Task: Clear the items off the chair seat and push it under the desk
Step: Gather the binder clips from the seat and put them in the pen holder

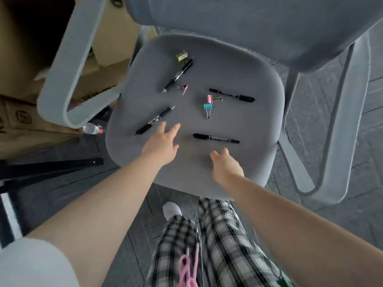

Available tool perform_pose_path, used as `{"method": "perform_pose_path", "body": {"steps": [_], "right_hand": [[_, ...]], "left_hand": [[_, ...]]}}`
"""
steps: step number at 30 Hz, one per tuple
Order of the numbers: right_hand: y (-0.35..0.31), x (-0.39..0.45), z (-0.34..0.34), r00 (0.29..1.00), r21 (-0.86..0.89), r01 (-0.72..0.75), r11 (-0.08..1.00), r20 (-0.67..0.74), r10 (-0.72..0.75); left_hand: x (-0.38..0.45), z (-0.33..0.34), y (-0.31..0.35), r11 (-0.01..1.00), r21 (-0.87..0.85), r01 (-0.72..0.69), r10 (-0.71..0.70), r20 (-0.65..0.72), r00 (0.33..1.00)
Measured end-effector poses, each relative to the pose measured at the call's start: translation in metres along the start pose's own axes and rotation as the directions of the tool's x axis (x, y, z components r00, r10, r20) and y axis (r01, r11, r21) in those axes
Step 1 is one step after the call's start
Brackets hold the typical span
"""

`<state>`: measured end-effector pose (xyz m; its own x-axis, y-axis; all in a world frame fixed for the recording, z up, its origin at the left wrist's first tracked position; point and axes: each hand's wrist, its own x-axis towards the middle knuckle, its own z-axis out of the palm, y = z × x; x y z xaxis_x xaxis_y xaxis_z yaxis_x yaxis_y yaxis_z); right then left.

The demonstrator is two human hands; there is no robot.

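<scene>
The grey fabric chair seat [238, 65] lies below me with several black pens and binder clips on it. My left hand [161, 145] hovers over the seat's front left, fingers spread and empty, just right of a black pen [154, 120]. My right hand [226, 165] is low over the front of the seat, below another black pen [216, 138]. A small teal clip [212, 164] peeks out at its thumb side, and the grip is hidden. Further back lie two more pens [178, 74] [231, 95], and pink [210, 98], teal [207, 106], dark red [185, 87] and yellow [182, 56] clips.
Grey looped armrests stand left [68, 79] and right [331, 162] of the seat, with the backrest [259, 23] beyond. Cardboard boxes [22, 112] are stacked at left, with a plastic bottle [92, 129] on the floor beside them. My legs in checked trousers stand at the seat's front edge.
</scene>
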<state>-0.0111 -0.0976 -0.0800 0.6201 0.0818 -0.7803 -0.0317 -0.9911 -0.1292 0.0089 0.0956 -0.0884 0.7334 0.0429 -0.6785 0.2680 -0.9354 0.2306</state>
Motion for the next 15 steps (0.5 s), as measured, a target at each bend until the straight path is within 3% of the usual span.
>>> {"method": "perform_pose_path", "body": {"steps": [8, 12, 15], "right_hand": [[-0.002, 0.019, -0.023, 0.990, 0.132, 0.139, 0.981, 0.013, -0.142], [-0.004, 0.022, -0.043, 0.983, 0.179, 0.178, 0.968, -0.070, -0.168], [-0.006, 0.029, -0.063, 0.977, 0.243, 0.172, 0.955, -0.163, -0.134]], "left_hand": [[0.020, 0.005, 0.015, 0.987, 0.161, -0.011, 0.018, -0.041, 0.999], [0.020, 0.000, 0.025, 0.992, 0.121, 0.045, -0.051, 0.043, 0.998], [0.021, -0.008, 0.032, 0.998, -0.029, 0.050, -0.050, -0.021, 0.999]]}}
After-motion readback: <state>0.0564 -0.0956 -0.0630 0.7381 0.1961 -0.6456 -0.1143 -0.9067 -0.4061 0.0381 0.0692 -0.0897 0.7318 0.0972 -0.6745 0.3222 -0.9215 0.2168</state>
